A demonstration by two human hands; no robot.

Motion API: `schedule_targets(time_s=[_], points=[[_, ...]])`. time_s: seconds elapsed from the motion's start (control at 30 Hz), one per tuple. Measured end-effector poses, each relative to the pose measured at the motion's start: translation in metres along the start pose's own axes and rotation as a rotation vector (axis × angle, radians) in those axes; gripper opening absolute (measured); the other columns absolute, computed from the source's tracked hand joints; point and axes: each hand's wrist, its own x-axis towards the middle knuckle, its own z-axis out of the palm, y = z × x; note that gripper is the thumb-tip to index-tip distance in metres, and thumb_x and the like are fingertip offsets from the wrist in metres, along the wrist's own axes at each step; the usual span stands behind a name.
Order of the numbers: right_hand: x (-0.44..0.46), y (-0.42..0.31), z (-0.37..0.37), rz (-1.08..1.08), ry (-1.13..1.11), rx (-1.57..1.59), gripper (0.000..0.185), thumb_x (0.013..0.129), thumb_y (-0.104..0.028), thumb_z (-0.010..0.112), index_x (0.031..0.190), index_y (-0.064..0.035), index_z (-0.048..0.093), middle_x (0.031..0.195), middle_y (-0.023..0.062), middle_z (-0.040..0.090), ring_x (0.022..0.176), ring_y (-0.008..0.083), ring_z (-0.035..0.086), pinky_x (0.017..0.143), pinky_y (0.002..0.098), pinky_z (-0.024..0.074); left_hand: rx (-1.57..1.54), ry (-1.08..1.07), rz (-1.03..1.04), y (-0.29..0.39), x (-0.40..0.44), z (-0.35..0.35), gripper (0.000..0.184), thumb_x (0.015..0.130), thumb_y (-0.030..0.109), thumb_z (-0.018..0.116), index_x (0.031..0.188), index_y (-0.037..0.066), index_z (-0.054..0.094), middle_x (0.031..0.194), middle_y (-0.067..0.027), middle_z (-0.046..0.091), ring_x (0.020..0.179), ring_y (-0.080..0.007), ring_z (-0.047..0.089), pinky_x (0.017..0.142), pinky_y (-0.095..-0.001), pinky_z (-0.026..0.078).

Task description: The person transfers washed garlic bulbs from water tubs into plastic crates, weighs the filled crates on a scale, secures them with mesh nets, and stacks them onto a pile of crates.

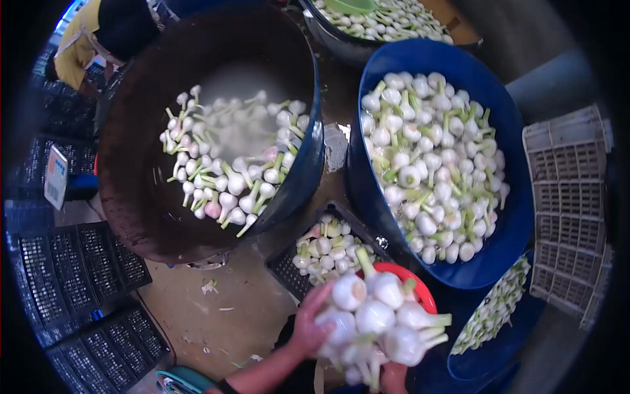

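"Your grip?"
"Your left hand (314, 328) curls around the left side of the garlic bunch (375, 318); your right hand (394, 377) shows beneath it, mostly hidden, can't tell how closed."
"Around?"
"Red bowl (423, 292) just behind your grip; black crate (289, 270) beyond, left."

You have a large cluster of round, glossy white garlic bulbs with short pale-green stems (375, 318) gathered between your left hand (312, 327) and right hand (394, 377). The bulbs look smooth and plump, packed against one another at mixed angles: one stem points up at the top, several stick out to the right, and another hangs downward at the bottom. Your left palm lies along their left side. Just behind them, the bright red, round-rimmed container (416, 284) shows only its curved upper-right part; the cluster covers the rest.
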Motion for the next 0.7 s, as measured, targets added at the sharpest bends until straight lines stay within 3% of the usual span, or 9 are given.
schedule_targets(time_s=[0.03,0.1,0.13,0.2,0.33,0.43,0.47,0.57,0.7], points=[[0.012,0.019,0.002,-0.074,-0.001,-0.019,0.05,0.081,-0.008,0.057,0.127,-0.0009,0.037,0.118,0.0133,0.05,0.104,0.0253,0.053,0.088,0.0346,0.0434,-0.034,-0.001,-0.015,-0.038,0.013,-0.007,0.066,0.071,0.038,0.062,0.126,0.006,0.046,0.127,-0.0179,0.045,0.116,-0.0334,0.041,0.1,-0.0393,0.03],[0.039,-0.001,0.075,-0.635,0.25,-0.284,0.068,0.077,-0.004,0.055,0.135,0.0045,0.02,0.126,0.0253,0.039,0.114,0.0367,0.043,0.1,0.0401,0.03,0.209,-0.065,0.096,-0.108,0.05,-0.031,0.054,0.076,0.029,0.06,0.124,0.007,0.049,0.129,-0.0199,0.042,0.12,-0.0348,0.038,0.101,-0.0384,0.028],[0.054,0.005,0.076,-0.66,0.362,-0.51,0.069,0.079,-0.003,0.054,0.136,0.0033,0.015,0.129,0.0252,0.036,0.117,0.0362,0.04,0.101,0.0405,0.0287,0.373,0.061,0.141,-0.133,0.064,-0.039,0.049,0.078,0.026,0.059,0.123,0.006,0.05,0.129,-0.0211,0.042,0.121,-0.0354,0.038,0.101,-0.039,0.028],[0.076,0.03,0.061,-0.672,0.54,-0.88,0.073,0.079,0.003,0.05,0.138,0.003,0.008,0.132,0.0291,0.031,0.121,0.0386,0.035,0.101,0.0414,0.0274,0.537,0.277,0.108,-0.176,0.084,-0.057,0.044,0.08,0.022,0.059,0.121,0.005,0.051,0.127,-0.0231,0.043,0.12,-0.0363,0.038,0.101,-0.0401,0.027],[0.067,0.058,0.014,-0.603,0.65,-0.913,0.074,0.079,0.003,0.049,0.138,0.0024,0.005,0.13,0.03,0.032,0.118,0.0404,0.038,0.099,0.0419,0.029,0.51,0.408,0.013,-0.187,0.092,-0.058,0.045,0.078,0.023,0.064,0.117,0.003,0.053,0.124,-0.024,0.044,0.115,-0.0365,0.041,0.1,-0.0413,0.029],[0.045,0.072,-0.023,-0.574,0.696,-0.72,0.073,0.079,0.002,0.051,0.137,0.0026,0.007,0.125,0.0291,0.036,0.111,0.0398,0.042,0.095,0.0436,0.0325,0.701,0.347,0.042,-0.174,0.084,-0.026,0.045,0.075,0.024,0.067,0.114,0.003,0.054,0.123,-0.0243,0.044,0.114,-0.0373,0.041,0.099,-0.0423,0.03],[0.037,0.075,-0.034,-0.711,0.686,-0.789,0.067,0.082,0.0,0.05,0.136,0.0031,0.012,0.116,0.0246,0.044,0.1,0.0347,0.048,0.088,0.042,0.0377,0.744,0.292,0.113,-0.177,0.082,-0.017,0.047,0.072,0.022,0.069,0.111,0.001,0.055,0.122,-0.024,0.044,0.115,-0.0381,0.04,0.098,-0.0431,0.031],[-0.007,0.087,-0.069,-0.662,0.502,-0.966,0.056,0.084,-0.004,0.05,0.132,0.0043,0.022,0.108,0.02,0.05,0.092,0.0287,0.051,0.082,0.0378,0.0411,0.75,0.132,0.256,-0.171,0.09,0.018,0.047,0.07,0.021,0.069,0.11,0.0,0.055,0.122,-0.0237,0.044,0.116,-0.0389,0.038,0.099,-0.0442,0.03],[-0.048,-0.007,-0.044,-0.503,0.531,-0.664,0.035,0.089,-0.02,0.048,0.117,0.0011,0.039,0.097,0.0129,0.054,0.079,0.0215,0.053,0.071,0.0298,0.0431,0.83,0.098,0.251,-0.182,0.105,0.053,0.044,0.071,0.02,0.067,0.11,0.002,0.055,0.122,-0.0229,0.044,0.116,-0.0377,0.039,0.099,-0.0438,0.031]])
